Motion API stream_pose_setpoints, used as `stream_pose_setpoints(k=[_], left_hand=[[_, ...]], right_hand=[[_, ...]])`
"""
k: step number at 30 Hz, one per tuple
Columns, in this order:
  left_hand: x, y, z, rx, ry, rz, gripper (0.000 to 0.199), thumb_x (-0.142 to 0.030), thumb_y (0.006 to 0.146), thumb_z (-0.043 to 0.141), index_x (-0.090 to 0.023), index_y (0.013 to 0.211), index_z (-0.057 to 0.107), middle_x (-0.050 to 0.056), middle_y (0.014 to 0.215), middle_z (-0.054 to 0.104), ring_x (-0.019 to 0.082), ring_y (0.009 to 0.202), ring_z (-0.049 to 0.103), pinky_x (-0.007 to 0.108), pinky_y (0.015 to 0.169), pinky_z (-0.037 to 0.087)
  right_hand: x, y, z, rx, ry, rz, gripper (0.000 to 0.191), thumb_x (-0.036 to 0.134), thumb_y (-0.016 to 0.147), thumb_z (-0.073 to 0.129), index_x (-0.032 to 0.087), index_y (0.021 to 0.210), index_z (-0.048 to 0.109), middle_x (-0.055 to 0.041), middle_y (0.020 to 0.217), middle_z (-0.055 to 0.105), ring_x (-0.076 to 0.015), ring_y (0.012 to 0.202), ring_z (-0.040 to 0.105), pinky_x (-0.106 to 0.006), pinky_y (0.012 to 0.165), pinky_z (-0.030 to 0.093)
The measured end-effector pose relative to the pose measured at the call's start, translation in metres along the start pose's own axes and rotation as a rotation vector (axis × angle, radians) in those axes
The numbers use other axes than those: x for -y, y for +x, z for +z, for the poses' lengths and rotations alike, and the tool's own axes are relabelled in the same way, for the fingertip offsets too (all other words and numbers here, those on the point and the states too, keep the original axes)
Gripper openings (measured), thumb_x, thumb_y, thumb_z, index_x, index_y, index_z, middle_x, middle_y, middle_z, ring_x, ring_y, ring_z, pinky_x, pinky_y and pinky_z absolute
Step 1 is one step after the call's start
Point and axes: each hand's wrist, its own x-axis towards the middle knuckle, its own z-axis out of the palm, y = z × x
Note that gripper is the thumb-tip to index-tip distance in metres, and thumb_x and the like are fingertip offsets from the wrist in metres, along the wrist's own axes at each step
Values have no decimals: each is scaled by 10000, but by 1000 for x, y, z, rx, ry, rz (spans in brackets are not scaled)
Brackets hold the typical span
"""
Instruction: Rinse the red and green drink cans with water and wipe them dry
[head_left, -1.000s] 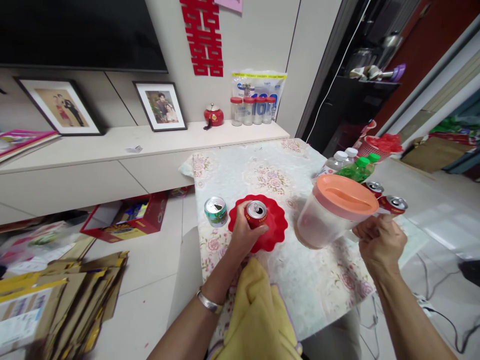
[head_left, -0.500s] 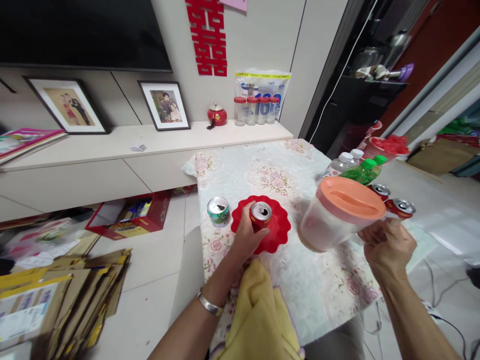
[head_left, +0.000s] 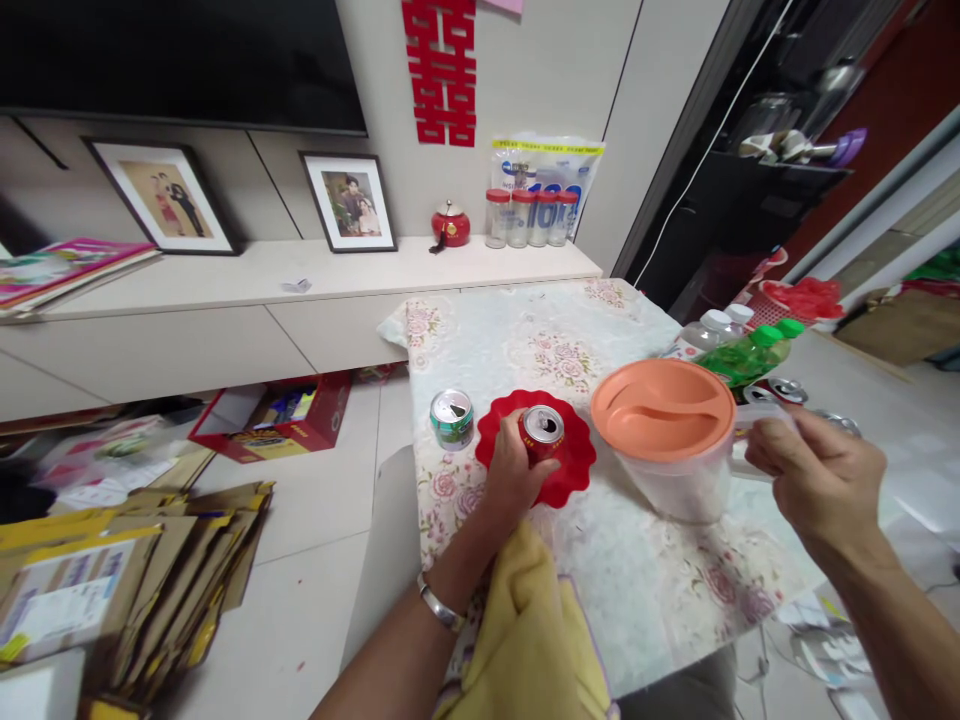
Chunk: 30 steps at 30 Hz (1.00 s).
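Observation:
My left hand [head_left: 517, 465] is wrapped round a red drink can [head_left: 541, 432], whose top is opened. The can stands upright over a red scalloped plate [head_left: 577, 465]. My right hand [head_left: 829, 480] is closed on the handle of a clear plastic pitcher [head_left: 686, 490] with an orange lid [head_left: 660, 410]. The pitcher is tilted to the left, toward the can; I cannot tell whether its base touches the table. Left of the plate stands a green and silver can [head_left: 452, 420], opened too. A yellow cloth [head_left: 525, 630] hangs at the near table edge.
A flowered cloth covers the table [head_left: 480, 340]. Behind the pitcher are green-capped bottles [head_left: 750, 355], white-capped bottles [head_left: 709, 330] and more cans [head_left: 784, 390]. A low cabinet [head_left: 352, 275] holds jars [head_left: 521, 220] and photo frames. Flattened cardboard [head_left: 187, 580] lies on the floor at left.
My right hand has raised the pitcher's handle side, and the pitcher now leans left with its lid nearer the can. My left hand still holds the red can. The view has shifted slightly.

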Motion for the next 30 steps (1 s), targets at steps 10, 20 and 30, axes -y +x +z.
stream_pose_setpoints(k=[10,20,30], left_hand=[[2,-2,3,0,-25,23,798,-141,689,805,-194,1392,430,186,1420,573,414,1394,549,633,1190,424],[-3,-4,2,-19,-87,30,755,-121,684,830,-200,1364,512,206,1433,602,440,1421,535,632,1218,424],[-3,-3,5,-28,-83,34,754,-113,685,819,-224,1359,501,188,1418,600,429,1415,528,647,1213,409]], right_hand=[[53,23,16,248,-304,-282,666,799,819,703,192,568,588,9,489,485,-106,463,400,-268,448,319],[67,41,25,365,-412,-580,622,673,957,633,167,602,564,49,500,361,-67,439,345,-207,403,285],[75,50,31,437,-462,-618,615,690,963,612,151,668,646,44,520,428,-69,439,382,-217,408,298]])
